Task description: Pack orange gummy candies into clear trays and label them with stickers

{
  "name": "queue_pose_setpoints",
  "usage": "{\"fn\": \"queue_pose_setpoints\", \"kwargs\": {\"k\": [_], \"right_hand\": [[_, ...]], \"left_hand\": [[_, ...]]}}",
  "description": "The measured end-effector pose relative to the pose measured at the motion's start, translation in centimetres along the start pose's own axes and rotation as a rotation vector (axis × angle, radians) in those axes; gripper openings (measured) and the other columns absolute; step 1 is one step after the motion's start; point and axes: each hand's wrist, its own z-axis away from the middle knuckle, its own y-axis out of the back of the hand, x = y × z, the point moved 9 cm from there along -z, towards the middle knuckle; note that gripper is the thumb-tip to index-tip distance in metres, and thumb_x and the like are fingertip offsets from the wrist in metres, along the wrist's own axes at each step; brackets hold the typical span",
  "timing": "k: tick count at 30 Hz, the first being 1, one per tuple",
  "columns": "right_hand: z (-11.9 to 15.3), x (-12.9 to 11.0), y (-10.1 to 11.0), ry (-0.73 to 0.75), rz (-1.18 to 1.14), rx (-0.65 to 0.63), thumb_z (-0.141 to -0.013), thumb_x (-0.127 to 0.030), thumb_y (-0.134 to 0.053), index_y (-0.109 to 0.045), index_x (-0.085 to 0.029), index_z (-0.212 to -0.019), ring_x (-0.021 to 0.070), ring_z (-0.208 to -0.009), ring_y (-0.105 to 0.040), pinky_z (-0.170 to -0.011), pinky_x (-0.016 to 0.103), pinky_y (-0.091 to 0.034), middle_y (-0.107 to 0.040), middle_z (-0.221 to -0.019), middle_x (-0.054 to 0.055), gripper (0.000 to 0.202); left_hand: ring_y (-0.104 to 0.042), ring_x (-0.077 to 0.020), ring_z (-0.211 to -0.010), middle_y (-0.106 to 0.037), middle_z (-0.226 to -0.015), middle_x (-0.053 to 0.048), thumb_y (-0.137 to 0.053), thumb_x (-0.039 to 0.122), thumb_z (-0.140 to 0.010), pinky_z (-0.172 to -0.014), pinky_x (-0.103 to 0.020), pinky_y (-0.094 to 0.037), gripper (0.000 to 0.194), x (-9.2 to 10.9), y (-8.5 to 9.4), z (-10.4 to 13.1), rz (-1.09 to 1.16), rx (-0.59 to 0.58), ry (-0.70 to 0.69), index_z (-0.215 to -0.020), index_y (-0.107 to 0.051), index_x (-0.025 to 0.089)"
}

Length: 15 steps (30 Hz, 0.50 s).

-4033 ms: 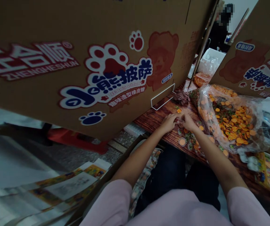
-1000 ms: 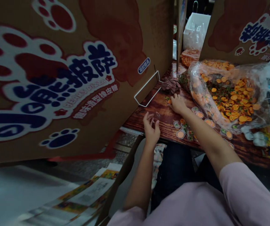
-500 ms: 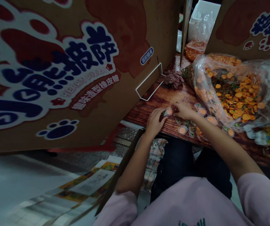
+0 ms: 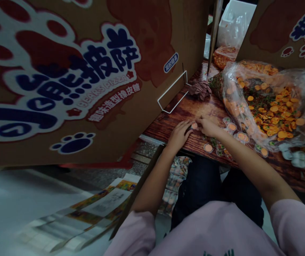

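Observation:
A small clear-plastic piece with a round orange disc (image 4: 194, 125) lies between my hands, just over the table's front part. My left hand (image 4: 178, 136) holds its left side, with thumb and fingers curled round it. The fingers of my right hand (image 4: 207, 126) are bent and closed at its right edge; their tips are partly hidden. Several similar clear-plastic pieces with orange discs (image 4: 208, 148) lie scattered under and beside my right forearm. Behind them a large clear bag (image 4: 229, 96) gapes, full of loose orange discs (image 4: 274, 106) and dark green bits.
A big printed carton (image 4: 152, 96) walls off the left. A white wire frame (image 4: 163, 111) and crumpled brown paper (image 4: 200, 89) stand behind my hands on the wood-grain table (image 4: 157, 124). Strips of packed pieces (image 4: 177, 174) hang in a box by my legs. Printed sheets (image 4: 107, 201) lie lower left.
My right hand has come closer to the left one, its fingers now at the small piece. The view has shifted slightly, so everything sits a little further right.

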Motion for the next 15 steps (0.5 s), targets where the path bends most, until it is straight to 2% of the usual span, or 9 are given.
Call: {"fn": "queue_pose_setpoints", "kwargs": {"k": [4,6,9,12,15], "right_hand": [[0.4,0.0,0.2,-0.016,0.054,0.001,-0.091,-0.011,-0.063,-0.072,-0.012,-0.114,0.0197,-0.096,-0.063,-0.086,0.029,-0.048,-0.064,-0.115,0.013,0.025],[0.6,-0.1,0.5,-0.018,0.081,0.006,-0.092,-0.013,-0.063,-0.073,-0.014,-0.114,0.0203,-0.097,-0.063,-0.086,0.029,-0.048,-0.065,-0.113,0.011,0.023],[0.9,-0.1,1.0,-0.014,0.128,0.014,-0.094,-0.018,-0.065,-0.075,-0.016,-0.11,0.0237,-0.101,-0.063,-0.089,0.032,-0.047,-0.067,-0.11,0.011,0.019],[1.1,-0.4,0.9,0.009,0.165,0.006,-0.095,-0.02,-0.064,-0.074,-0.013,-0.113,0.0263,-0.101,-0.063,-0.09,0.034,-0.047,-0.065,-0.119,0.017,0.022],[1.4,-0.5,0.6,0.037,0.174,-0.007,-0.097,-0.02,-0.061,-0.072,-0.011,-0.119,0.028,-0.104,-0.063,-0.092,0.036,-0.046,-0.062,-0.125,0.02,0.026]], "left_hand": [[-0.03,-0.0293,-0.158,-0.037,-0.166,-0.019,-0.043,0.031,-0.105,-0.126,-0.053,-0.032,0.057,1.6,-1.3,1.2,-0.109,-0.118,0.006,-0.158,-0.041,0.009],[-0.024,-0.0307,-0.16,-0.026,-0.171,-0.018,-0.041,0.033,-0.105,-0.128,-0.056,-0.025,0.062,2.5,-1.6,1.8,-0.176,-0.164,0.026,-0.163,-0.032,0.011],[-0.025,-0.0318,-0.16,-0.025,-0.172,-0.016,-0.044,0.035,-0.104,-0.129,-0.055,-0.022,0.064,3.4,-1.7,2.1,-0.219,-0.187,0.046,-0.163,-0.031,0.014],[-0.025,-0.0348,-0.159,-0.028,-0.171,-0.017,-0.054,0.041,-0.1,-0.129,-0.054,-0.023,0.07,3.9,-2.0,1.8,-0.222,-0.172,0.05,-0.162,-0.036,0.014],[-0.022,-0.0408,-0.159,-0.027,-0.169,-0.025,-0.057,0.042,-0.097,-0.128,-0.059,-0.022,0.074,4.2,-2.8,1.3,-0.23,-0.153,0.062,-0.159,-0.037,0.006]]}}
